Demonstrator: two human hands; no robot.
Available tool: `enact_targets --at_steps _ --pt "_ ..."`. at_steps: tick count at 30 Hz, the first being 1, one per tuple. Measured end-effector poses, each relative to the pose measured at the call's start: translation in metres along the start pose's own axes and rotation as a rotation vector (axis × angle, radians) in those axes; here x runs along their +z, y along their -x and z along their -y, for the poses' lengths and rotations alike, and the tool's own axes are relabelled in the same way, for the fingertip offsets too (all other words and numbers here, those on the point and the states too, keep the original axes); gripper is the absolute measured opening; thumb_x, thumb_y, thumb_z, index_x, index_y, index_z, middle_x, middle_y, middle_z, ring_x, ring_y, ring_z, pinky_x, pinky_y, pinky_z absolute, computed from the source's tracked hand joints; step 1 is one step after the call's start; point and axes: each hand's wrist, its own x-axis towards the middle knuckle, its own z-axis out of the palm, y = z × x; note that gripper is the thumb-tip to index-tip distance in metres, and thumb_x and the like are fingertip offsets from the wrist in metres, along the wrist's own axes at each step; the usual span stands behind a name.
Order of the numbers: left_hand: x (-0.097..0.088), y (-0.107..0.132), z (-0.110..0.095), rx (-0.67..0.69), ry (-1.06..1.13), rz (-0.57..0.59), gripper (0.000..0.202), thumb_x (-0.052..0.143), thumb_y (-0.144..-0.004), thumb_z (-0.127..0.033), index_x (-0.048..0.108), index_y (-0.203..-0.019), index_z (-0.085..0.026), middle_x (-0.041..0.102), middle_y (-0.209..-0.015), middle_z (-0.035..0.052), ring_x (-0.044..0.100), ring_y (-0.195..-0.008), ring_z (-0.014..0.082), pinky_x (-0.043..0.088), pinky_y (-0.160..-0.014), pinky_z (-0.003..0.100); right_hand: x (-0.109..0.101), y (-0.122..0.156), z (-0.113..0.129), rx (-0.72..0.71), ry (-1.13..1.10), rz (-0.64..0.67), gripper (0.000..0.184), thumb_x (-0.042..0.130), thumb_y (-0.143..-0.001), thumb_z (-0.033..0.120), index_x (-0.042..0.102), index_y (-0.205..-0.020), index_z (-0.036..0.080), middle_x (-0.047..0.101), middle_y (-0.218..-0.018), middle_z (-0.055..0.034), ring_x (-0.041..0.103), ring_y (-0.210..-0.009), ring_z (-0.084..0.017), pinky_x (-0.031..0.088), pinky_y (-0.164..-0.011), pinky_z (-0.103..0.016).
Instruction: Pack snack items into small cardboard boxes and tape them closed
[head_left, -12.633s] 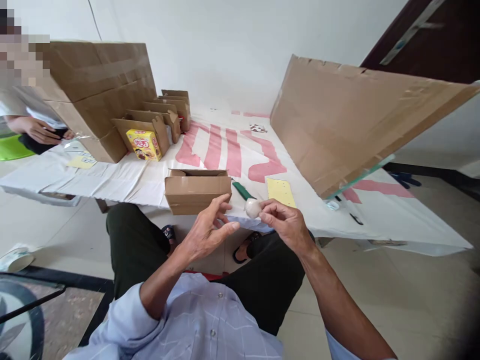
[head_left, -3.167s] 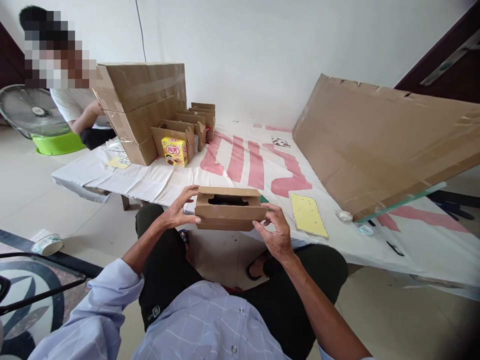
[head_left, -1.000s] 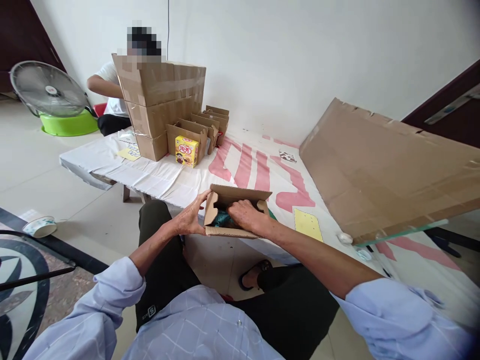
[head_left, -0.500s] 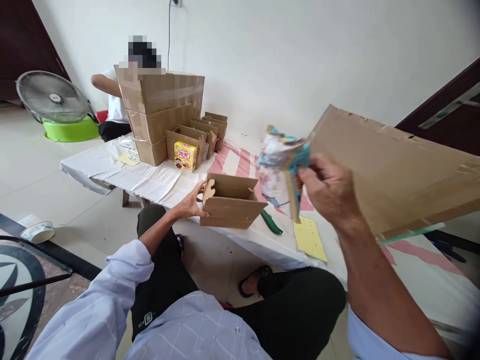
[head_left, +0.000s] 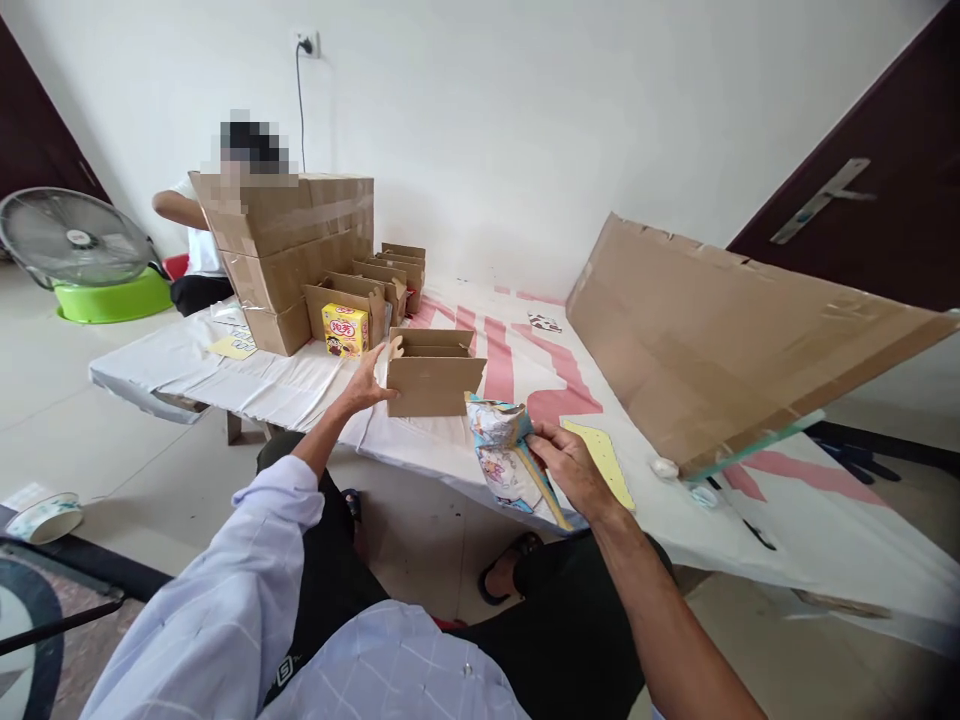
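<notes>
My left hand [head_left: 369, 380] grips the left end of a small open cardboard box [head_left: 435, 373] that rests on the white cloth-covered table [head_left: 247, 365]. My right hand [head_left: 574, 468] holds a crinkled white and blue printed packet [head_left: 501, 452] low over the table's near edge, just right of the box. A yellow perforated sheet [head_left: 604, 462] lies on the table beside my right hand.
A stack of taped cartons [head_left: 292, 255] and a row of small open boxes [head_left: 382, 275] with a yellow snack box [head_left: 345, 329] stand at the far left. A big cardboard sheet [head_left: 720, 340] leans on the right. Another person [head_left: 196, 240] sits behind the cartons, near a fan [head_left: 71, 240].
My right hand pulled the packet out of the box, swung it up, then brought it down to the table's near edge. My left hand has slid the box further onto the table.
</notes>
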Motion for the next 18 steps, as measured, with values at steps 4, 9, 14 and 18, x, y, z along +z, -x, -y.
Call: enact_targets --at_steps 4,9,14,18 --pt "0.017 0.061 -0.031 -0.024 -0.067 -0.176 0.069 0.081 -0.083 -0.051 0.06 -0.142 -0.022 0.061 -0.143 0.0162 0.061 -0.13 0.0351 0.059 -0.099 0.052 0.024 0.001 -0.022 0.105 -0.158 0.092 0.037 0.079 -0.079 0.053 0.06 -0.076 0.021 0.05 -0.063 0.0067 0.041 -0.057 -0.011 0.032 -0.054 -0.025" --pt "0.047 0.121 -0.071 -0.236 0.522 0.389 0.077 0.091 -0.075 -0.063 0.071 -0.137 -0.022 0.074 -0.129 0.0132 0.072 -0.111 0.0309 0.059 -0.087 0.04 0.07 0.009 -0.053 0.34 -0.399 0.323 0.039 0.09 -0.07 0.047 0.062 -0.076 0.02 0.056 -0.061 0.0065 0.046 -0.055 -0.01 0.036 -0.055 -0.024" --pt "0.06 0.152 -0.071 -0.442 0.697 0.356 0.067 0.103 -0.061 -0.056 0.083 -0.107 -0.013 0.078 -0.092 0.0079 0.07 -0.078 0.0197 0.053 -0.073 0.028 0.098 0.028 -0.088 0.447 -0.63 0.386 0.044 0.097 -0.07 0.053 0.075 -0.086 0.019 0.078 -0.081 -0.0035 0.069 -0.072 -0.018 0.053 -0.071 -0.03" --pt "0.065 0.168 -0.059 -0.61 0.751 -0.028 0.062 0.105 -0.053 -0.058 0.079 -0.086 -0.013 0.071 -0.072 0.0016 0.061 -0.06 0.0123 0.051 -0.061 0.025 0.1 0.044 -0.108 0.423 -0.871 0.347 0.065 0.085 -0.075 0.08 0.081 -0.107 0.023 0.084 -0.111 -0.009 0.077 -0.103 -0.028 0.06 -0.089 -0.039"
